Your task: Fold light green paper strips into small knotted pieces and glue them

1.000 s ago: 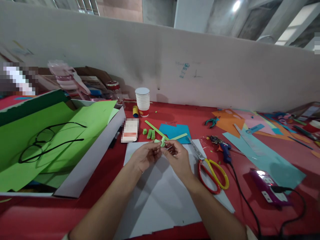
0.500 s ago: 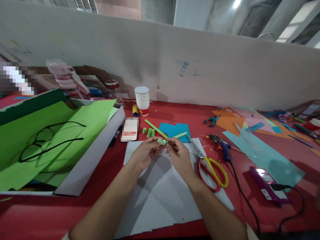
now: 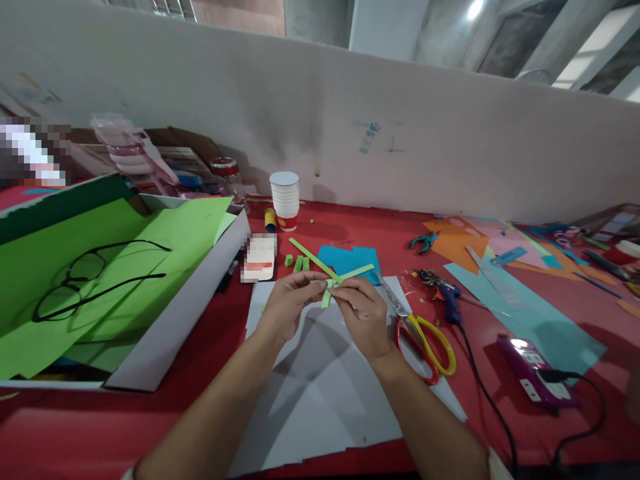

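Note:
Over a white paper sheet [image 3: 325, 393], my left hand [image 3: 285, 303] and my right hand [image 3: 367, 317] pinch a small folded green paper strip [image 3: 326, 297] between thumbs and fingers. A short end of it points down toward me. Just beyond the fingertips, a long green strip [image 3: 311, 256] slants away to the left and another green strip [image 3: 358, 271] to the right, over blue paper [image 3: 345, 257]. Whether they join the held piece is hidden. Small accordion-folded green pieces [image 3: 302, 264] lie beyond my left hand. Scissors [image 3: 420, 337] with red and yellow handles rest right of my right hand.
At left, an open box [image 3: 145, 353] holds green sheets and black-framed glasses [image 3: 83, 310]. Stacked paper cups [image 3: 285, 200] stand at the back. Rightward lie pliers [image 3: 423, 243], a blue glue gun [image 3: 450, 300] with its cord, a purple device [image 3: 537, 373] and coloured papers [image 3: 530, 307].
The folded piece has turned between my fingers, and a short end now hangs toward me. My right hand's fingers have curled in more. The view has shifted slightly.

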A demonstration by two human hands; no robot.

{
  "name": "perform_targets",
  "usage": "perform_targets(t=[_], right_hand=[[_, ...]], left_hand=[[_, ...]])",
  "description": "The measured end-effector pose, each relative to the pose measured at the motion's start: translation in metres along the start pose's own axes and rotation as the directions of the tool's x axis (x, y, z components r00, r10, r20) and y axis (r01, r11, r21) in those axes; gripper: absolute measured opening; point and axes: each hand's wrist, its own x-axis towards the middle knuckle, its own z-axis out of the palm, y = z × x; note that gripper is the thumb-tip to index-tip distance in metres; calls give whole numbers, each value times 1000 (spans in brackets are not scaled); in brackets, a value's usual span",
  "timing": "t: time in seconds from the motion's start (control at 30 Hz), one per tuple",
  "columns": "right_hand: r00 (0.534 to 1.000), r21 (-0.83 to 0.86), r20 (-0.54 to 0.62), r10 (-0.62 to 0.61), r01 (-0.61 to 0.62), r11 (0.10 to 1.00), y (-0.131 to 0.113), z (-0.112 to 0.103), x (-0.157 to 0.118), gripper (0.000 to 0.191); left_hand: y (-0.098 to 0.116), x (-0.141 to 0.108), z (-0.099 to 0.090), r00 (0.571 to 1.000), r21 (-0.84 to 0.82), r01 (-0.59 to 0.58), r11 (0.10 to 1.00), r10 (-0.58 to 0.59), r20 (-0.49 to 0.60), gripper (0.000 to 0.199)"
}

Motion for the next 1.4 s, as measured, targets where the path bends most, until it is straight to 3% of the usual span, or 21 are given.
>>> perform_targets(t=[0.3,0.5,0.77,1.03,1.2,1.4], right_hand=[[998,-103,37,-57,61,993,3,-3,1,21],[995,-29,86,46,-44,999,3,-3,8,14],[974,4,115,197,-199,980,5,-1,7,12],[981,-97,96,169,-159,982,0,-1,5,8],[967,4,80,244,-245,970,-3,-2,9,6],[888,171,110,447,-459,872,-5,0,9,7]], left_hand=[[1,-1,2,999,4,20,1000,-20,-32,17],[-2,-2,2,994,107,-92,990,97,-50,15],[-5,-2,5,991,176,-114,978,125,-52,15],[-4,-1,3,992,253,-113,961,122,-22,12],[-3,0,3,995,188,-99,977,102,-9,12],[-2,0,5,994,114,-105,988,104,11,11]])
